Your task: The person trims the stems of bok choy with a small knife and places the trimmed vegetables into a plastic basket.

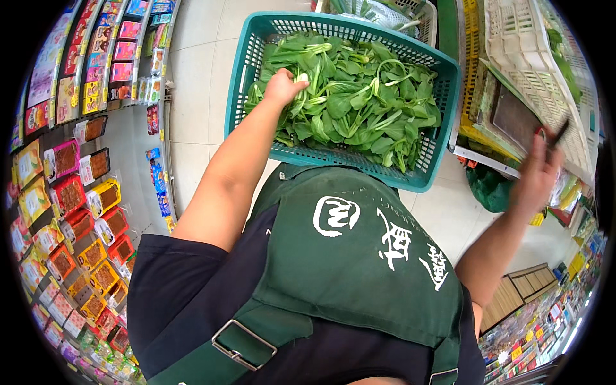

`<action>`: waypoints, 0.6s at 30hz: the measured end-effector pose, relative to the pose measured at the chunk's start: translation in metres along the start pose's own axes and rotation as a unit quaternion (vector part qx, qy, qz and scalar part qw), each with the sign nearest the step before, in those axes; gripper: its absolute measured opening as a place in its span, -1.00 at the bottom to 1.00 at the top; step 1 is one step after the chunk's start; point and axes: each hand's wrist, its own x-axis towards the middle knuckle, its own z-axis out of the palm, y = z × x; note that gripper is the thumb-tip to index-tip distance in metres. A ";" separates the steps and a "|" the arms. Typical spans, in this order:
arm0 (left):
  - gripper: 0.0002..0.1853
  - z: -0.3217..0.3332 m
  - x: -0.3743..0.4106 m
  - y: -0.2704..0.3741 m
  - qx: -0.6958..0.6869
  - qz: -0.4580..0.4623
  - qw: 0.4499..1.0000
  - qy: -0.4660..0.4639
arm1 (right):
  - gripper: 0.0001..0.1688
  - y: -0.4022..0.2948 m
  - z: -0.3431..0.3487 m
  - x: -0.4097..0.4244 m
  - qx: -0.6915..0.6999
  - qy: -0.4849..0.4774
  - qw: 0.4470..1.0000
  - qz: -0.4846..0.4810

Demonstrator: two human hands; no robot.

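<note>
A teal plastic crate (447,86) full of leafy green vegetables (346,101) with pale stems stands before me, against my green apron (356,250). Over the crate's left part, my left hand (285,87) has its fingers on a pale-stemmed green (302,78); the fingertips are partly hidden. Out to the right, beside the stacked crates, my right hand (541,163) is blurred. A dark, slender object (560,134) sticks up from its fingers, with a bit of red near the fingertip; its kind is unclear.
White plastic crates (519,43) are stacked on a stand at the right, above a dark board (517,115). Another pale crate (428,24) with greens lies behind the teal one. Shelves of packaged snacks (103,192) line the left. A green bag (488,187) hangs below the stand.
</note>
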 end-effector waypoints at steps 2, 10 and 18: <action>-0.42 -0.006 0.001 -0.007 -0.085 0.007 0.995 -0.041 | -0.70 -0.005 0.037 -0.034 0.070 -0.046 0.996 0.026; -0.70 -0.095 -0.052 0.052 -0.476 0.050 0.866 -0.146 | -0.78 -0.029 0.066 -0.070 0.185 -0.162 0.956 0.158; -0.68 -0.130 -0.110 0.130 -0.652 0.152 0.674 -0.312 | -0.74 -0.069 0.101 -0.071 0.238 -0.281 0.913 0.177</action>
